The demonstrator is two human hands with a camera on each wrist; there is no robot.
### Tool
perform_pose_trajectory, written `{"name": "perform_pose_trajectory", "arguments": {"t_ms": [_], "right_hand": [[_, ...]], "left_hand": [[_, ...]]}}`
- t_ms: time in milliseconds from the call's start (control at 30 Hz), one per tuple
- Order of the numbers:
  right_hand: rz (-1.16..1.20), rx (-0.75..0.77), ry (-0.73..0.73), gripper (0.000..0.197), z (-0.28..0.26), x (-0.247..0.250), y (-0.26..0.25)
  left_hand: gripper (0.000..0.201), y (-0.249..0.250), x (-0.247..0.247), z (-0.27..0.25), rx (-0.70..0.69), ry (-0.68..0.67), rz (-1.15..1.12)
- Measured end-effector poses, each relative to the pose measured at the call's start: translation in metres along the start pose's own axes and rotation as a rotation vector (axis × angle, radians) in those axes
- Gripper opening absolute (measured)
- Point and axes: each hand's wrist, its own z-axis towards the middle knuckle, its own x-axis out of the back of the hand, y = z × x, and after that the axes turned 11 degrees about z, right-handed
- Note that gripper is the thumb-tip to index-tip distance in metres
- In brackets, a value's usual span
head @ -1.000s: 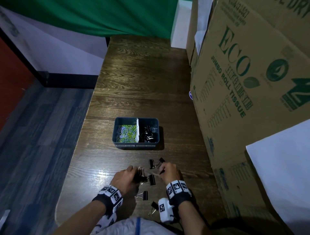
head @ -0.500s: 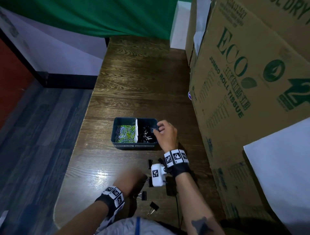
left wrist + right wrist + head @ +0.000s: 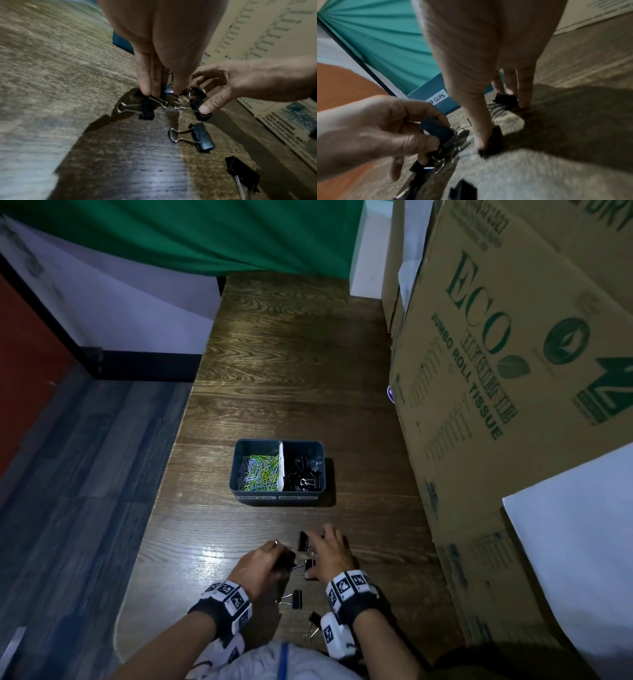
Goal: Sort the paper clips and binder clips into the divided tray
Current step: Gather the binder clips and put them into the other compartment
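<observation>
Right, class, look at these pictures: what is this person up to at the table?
A person is sorting clips into a divided tray. Coloured paper clips fill its left compartment, black binder clips its right. Both hands are down among loose binder clips on the table: the left hand grips some, the right hand reaches for more.

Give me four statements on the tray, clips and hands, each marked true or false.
1. The tray holds coloured paper clips in its left compartment. True.
2. The tray's right compartment is empty. False: black binder clips lie in it.
3. The left hand grips binder clips. True.
4. Every binder clip is already in the tray. False: several loose clips lie on the table by the right hand.
</observation>
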Motion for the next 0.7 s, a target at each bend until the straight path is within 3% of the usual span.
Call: {"name": "perform_pose_trajectory", "arguments": {"t_ms": [100,267,400,500,600,700], "right_hand": [[0.052,-0.028,0.074,0.077,-0.001,-0.005,0.003],[0.173,-0.129,0.107,0.037,-0.001,-0.001,0.003],[0.242,-0.208,0.122,0.025,-0.001,-0.002,0.002],[0.252,-0.213,0.154,0.019,-0.004,-0.001,0.004],[0.262,-0.233,0.178,0.01,-0.006,0.008,0.0],[0.308,-0.237,0.205,0.018,-0.003,0.024,-0.005]], "left_hand": [[0.033,-0.001,0.006,-0.001,-0.01,0.029,-0.039],[0.032,0.008,0.033,0.009,-0.104,0.177,0.009],[0.026,0.02,0.076,0.039,-0.118,0.365,0.023],[0.031,0.027,0.106,0.065,-0.087,0.457,-0.014],[0.038,0.031,0.121,0.076,-0.083,0.477,-0.018],[0.028,0.028,0.11,0.064,-0.066,0.462,0.009]]}}
